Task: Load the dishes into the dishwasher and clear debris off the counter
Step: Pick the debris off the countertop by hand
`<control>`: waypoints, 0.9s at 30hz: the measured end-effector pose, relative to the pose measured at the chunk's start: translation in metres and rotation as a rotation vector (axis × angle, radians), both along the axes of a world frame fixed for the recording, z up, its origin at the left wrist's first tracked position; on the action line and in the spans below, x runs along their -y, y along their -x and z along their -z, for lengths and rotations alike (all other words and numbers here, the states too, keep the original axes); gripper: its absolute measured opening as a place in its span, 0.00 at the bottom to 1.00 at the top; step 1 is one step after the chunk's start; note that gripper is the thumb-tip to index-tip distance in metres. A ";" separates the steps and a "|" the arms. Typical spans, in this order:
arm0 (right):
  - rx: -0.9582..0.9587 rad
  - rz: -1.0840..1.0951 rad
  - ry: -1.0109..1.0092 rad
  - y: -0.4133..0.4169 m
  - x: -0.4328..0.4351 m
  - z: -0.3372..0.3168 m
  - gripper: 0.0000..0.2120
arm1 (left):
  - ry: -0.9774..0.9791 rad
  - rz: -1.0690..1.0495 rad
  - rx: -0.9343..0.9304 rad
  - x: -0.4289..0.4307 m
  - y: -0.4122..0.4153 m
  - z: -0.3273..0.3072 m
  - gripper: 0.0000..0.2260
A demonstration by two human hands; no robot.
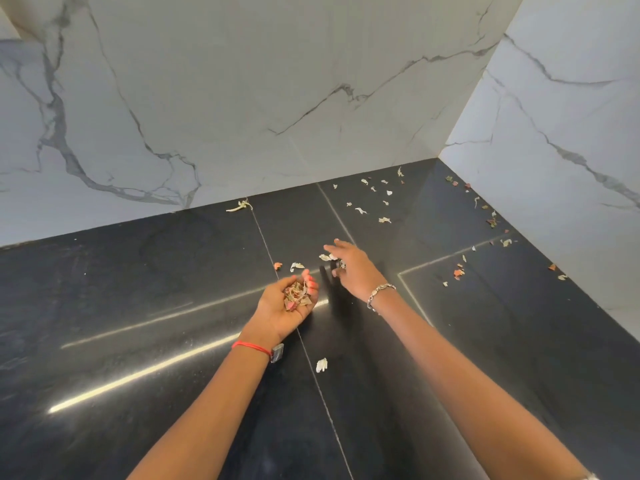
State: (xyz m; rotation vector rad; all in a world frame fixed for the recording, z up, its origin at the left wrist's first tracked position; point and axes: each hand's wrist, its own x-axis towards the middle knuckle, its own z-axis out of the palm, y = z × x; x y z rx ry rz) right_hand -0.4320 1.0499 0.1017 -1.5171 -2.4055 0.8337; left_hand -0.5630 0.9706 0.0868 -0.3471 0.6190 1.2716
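Observation:
My left hand [282, 308] is cupped palm up over the black counter [138, 306], with a small heap of vegetable scraps [297, 294] held in its curled fingers. My right hand [349, 263] reaches forward just beyond it, fingers over a pale scrap [325, 257], with a small bit pinched between its fingers. More pale and reddish scraps [375, 199] lie scattered toward the back corner and along the right wall [491, 220]. One white piece [321, 364] lies near my left forearm. No dishes or dishwasher are in view.
White marble walls [242, 98] close the counter at the back and on the right. A single long peel [239, 206] lies at the foot of the back wall. Two small scraps [287, 266] lie just ahead of my left hand.

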 end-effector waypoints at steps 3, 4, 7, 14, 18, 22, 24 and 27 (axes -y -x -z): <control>0.181 -0.139 -0.052 0.004 -0.011 0.016 0.27 | 0.006 -0.022 -0.011 -0.003 0.004 -0.001 0.13; 0.208 -0.147 -0.068 0.006 -0.013 0.022 0.25 | 0.007 -0.026 -0.015 -0.004 0.005 -0.001 0.13; 0.231 -0.077 -0.152 0.009 -0.016 0.038 0.17 | 0.006 -0.031 -0.020 -0.004 0.007 -0.002 0.13; -0.372 0.180 -0.106 0.005 0.001 0.001 0.06 | 0.006 -0.016 -0.053 0.000 0.008 -0.003 0.14; -0.579 0.086 0.057 0.015 0.041 -0.038 0.07 | -0.007 -0.002 -0.075 0.003 0.000 -0.009 0.14; -0.383 -0.092 0.031 0.025 0.068 -0.040 0.10 | -0.015 0.031 -0.190 0.009 -0.007 -0.017 0.14; -0.426 -0.078 -0.029 0.024 0.067 -0.043 0.10 | -0.029 0.034 -0.162 0.010 -0.007 -0.016 0.15; -0.566 0.086 -0.057 0.018 0.053 -0.047 0.11 | -0.039 0.006 -0.018 0.009 -0.002 -0.007 0.14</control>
